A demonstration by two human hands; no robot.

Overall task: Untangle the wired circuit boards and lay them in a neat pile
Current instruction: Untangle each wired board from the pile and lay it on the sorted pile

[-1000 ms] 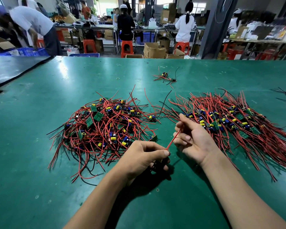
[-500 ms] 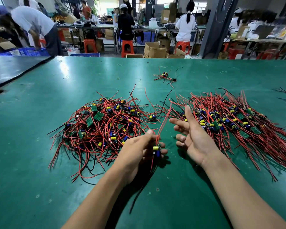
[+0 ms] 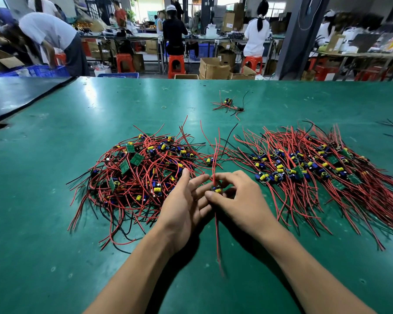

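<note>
Small circuit board (image 3: 217, 189) trailing red wires, pinched by the right hand (image 3: 238, 200) over the green table (image 3: 55, 245), left hand (image 3: 182, 207) beside the board with fingers straight, tangled heap (image 3: 141, 175) left of it, straightened pile (image 3: 315, 173) right of it

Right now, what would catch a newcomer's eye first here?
Two heaps of red-wired circuit boards lie on the green table: a tangled heap at left, a combed-out pile at right. Between them the right hand pinches one small board, the left hand open beside it.
</note>
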